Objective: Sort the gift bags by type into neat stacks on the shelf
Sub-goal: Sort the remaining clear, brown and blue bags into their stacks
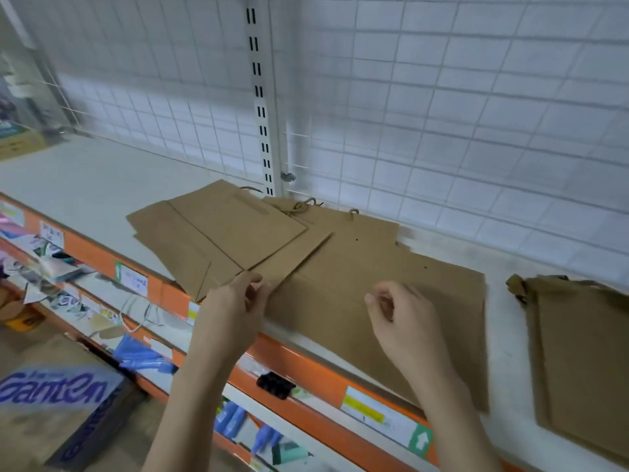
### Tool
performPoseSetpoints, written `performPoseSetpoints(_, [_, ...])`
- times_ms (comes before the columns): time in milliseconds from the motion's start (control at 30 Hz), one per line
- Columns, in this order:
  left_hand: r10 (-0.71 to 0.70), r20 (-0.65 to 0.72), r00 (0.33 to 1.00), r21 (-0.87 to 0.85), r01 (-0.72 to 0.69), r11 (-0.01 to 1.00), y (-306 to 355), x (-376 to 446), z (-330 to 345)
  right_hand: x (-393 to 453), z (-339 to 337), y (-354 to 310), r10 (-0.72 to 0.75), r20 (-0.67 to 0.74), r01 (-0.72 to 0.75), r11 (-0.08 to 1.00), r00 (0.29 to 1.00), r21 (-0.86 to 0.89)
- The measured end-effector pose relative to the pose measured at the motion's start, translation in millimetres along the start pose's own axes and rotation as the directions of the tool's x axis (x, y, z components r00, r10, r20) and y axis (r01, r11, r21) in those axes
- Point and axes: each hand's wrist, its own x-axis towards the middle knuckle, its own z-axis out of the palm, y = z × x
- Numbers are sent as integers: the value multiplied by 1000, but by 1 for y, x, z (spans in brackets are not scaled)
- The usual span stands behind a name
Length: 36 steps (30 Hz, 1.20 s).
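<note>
Several flat brown paper gift bags lie on the white shelf [85, 178]. A skewed pile of smaller bags [218, 229] sits left of centre, overlapping a wider large bag [391, 277] with twisted cord handles [303, 206] at its far edge. My left hand [235, 308] pinches the near corner of the skewed pile. Over the large bag's near part hovers my right hand [398, 318], its fingers curled and holding nothing. A separate stack of brown bags [578, 352] with flat ribbon handles lies at the right.
A white wire grid panel [442, 114] and a slotted upright [260, 97] back the shelf. The shelf's orange front edge [306, 369] carries price labels. Lower shelves hold blue items and papers; a printed cardboard box [58, 396] stands on the floor at the left.
</note>
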Motion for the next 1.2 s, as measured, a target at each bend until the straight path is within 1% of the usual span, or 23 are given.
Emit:
performPoseSetpoints(133, [37, -11, 999, -21, -38, 999, -36, 37, -7, 17, 26, -27, 24, 3, -24, 999, 1000, -31])
performPoseSetpoints(300, [147, 73, 986, -82, -141, 987, -102, 96, -15, 36, 67, -76, 105, -97, -108, 994, 990, -32])
performPoseSetpoints(367, [155, 96, 983, -88, -147, 985, -130, 125, -22, 43, 85, -98, 129, -118, -134, 990, 985, -34])
performPoseSetpoints(433, [105, 157, 982, -40, -99, 994, -154, 156, -29, 48, 101, -117, 148, -153, -155, 987, 977, -36])
performPoseSetpoints(500, [52, 248, 967, 45, -65, 997, -174, 183, -36, 51, 113, -132, 167, -194, -178, 983, 967, -43])
performPoseSetpoints(600, [-17, 356, 934, 172, -48, 984, -194, 215, -42, 49, 126, -146, 225, -208, -240, 970, 952, -49])
performPoseSetpoints(667, [-81, 404, 911, 216, -9, 976, -208, 231, -43, 47, 130, -150, 272, -212, -287, 957, 938, -42])
performPoseSetpoints(733, [-155, 462, 873, 255, 36, 966, -220, 242, -46, 45, 131, -152, 320, -228, -333, 942, 920, -24])
performPoseSetpoints(800, [-174, 487, 856, 311, 16, 950, -227, 245, -47, 44, 131, -152, 378, -250, -397, 918, 891, -27])
performPoseSetpoints(867, [-150, 460, 875, 325, -8, 946, -226, 244, -49, 42, 131, -152, 425, -280, -455, 889, 861, -50])
performPoseSetpoints(933, [-127, 435, 892, 311, -17, 950, -223, 241, -49, 39, 131, -153, 461, -304, -499, 864, 834, -61])
performPoseSetpoints(967, [-137, 432, 891, 297, 3, 955, -222, 240, -48, 38, 132, -154, 479, -306, -520, 852, 822, -63])
performPoseSetpoints(1100, [-206, 454, 867, 128, 166, 978, -223, 240, -44, 33, 132, -160, 556, -269, -596, 797, 787, -95])
performPoseSetpoints(1200, [-197, 452, 870, 18, 211, 977, -230, 241, -46, 29, 130, -161, 637, -223, -672, 723, 738, -160])
